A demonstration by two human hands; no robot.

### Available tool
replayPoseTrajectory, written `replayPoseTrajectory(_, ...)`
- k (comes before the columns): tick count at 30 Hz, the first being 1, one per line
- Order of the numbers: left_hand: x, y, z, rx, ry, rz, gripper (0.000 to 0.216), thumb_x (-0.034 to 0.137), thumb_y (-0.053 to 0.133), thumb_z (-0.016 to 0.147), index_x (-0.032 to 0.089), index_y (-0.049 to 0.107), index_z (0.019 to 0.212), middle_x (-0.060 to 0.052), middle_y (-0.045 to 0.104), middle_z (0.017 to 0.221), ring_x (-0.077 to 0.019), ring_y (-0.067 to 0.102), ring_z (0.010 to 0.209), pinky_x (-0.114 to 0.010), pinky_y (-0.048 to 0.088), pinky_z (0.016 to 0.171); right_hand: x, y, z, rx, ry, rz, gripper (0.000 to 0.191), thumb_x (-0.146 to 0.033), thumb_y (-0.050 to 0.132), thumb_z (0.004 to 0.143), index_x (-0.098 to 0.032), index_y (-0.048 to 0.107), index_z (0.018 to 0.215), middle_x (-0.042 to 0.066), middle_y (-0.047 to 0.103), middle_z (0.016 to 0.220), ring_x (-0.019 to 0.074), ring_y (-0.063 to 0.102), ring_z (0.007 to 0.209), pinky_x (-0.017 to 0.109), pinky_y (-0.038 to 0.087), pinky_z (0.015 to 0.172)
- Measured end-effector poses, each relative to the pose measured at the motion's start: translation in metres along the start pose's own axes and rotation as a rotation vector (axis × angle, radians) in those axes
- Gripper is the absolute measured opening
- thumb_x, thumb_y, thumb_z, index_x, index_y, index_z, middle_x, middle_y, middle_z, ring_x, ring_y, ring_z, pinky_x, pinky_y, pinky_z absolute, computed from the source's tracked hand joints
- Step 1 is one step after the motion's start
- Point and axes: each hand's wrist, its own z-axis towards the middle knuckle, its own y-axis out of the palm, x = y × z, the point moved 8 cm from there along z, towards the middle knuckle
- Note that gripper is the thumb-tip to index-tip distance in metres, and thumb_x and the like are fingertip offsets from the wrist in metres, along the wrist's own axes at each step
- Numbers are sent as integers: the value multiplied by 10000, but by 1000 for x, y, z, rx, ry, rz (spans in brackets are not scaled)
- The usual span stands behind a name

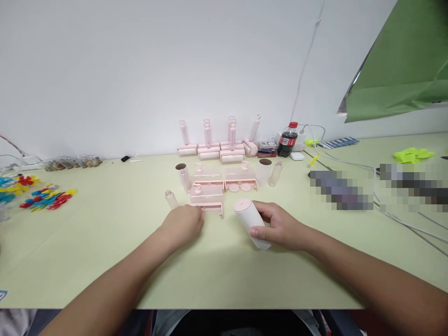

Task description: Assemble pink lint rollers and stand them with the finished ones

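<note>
My right hand [280,226] is wrapped round a white lint roll [252,225], tilted, with a pink cap on its upper end. My left hand [185,221] has its fingers closed on the left end of a pink lint roller frame [213,205]; its fingertips are partly hidden. Right behind that frame stands a clear cover [206,193] with a pink hook. Two more clear covers with pink frames lie farther back, and pink round caps [240,187] lie by the right one. A clear handle [171,199] is just beyond my left hand.
Several assembled pink lint rollers [232,154] stand by the wall. White rolls [265,171] and clear handles [276,174] flank the covers. A cola bottle [287,140] stands at back right near white cables. Colourful plastic pieces [49,198] lie far left.
</note>
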Motion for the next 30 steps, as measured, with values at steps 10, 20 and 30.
replayPoseTrajectory(10, 31, -22, -17, -18, 341, -478, 233, 334, 486, 891, 185, 574, 734, -55, 604, 997, -181, 574, 863, -297, 432, 756, 1, -10, 1, 128, 3, 31, 386, -516, 665, 784, -173, 549, 919, -10, 451, 761, 139, 419, 676, 241, 337, 578)
replayPoseTrajectory(20, 27, -1, -1, -96, 205, -1127, 249, 304, 644, 814, 187, 556, 1015, 15, 586, 772, -109, 538, 651, -253, 437, 616, 11, -26, -3, 379, 110, 195, 766, -390, 670, 820, -280, 223, 1432, -20, 541, 818, 154, 558, 692, 254, 460, 572)
replayPoseTrajectory(30, 15, 2, 8, 54, 22, -1338, 263, 331, 748, 720, 166, 543, 701, 14, 595, 690, -139, 626, 697, -333, 545, 754, 17, -35, -2, 449, 132, 440, 430, -371, 737, 735, -243, 404, 976, -46, 567, 807, 149, 634, 583, 352, 577, 575)
